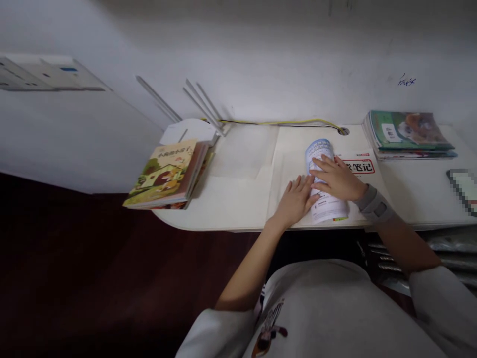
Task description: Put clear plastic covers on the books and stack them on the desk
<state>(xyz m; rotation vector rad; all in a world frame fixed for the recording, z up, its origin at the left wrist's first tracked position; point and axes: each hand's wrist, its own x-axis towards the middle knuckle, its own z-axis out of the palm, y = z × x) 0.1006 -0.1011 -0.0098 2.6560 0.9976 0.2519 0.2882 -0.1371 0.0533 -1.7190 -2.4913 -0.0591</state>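
Gently curved booklet [330,204], white, blue-topped, printed, left hand [293,202] and right hand [340,178] touching it, fingers [322,174] extended.

The person wears a pale grey, loose-looking shirt [331,308] with short sleeves [216,333]; its front carries a printed figure [269,329] in thin dark lines with brown and dusky red patches. A broad grey band [367,198] with a darker rectangular piece [380,209] circles the wrist of the bare right hand [337,176].
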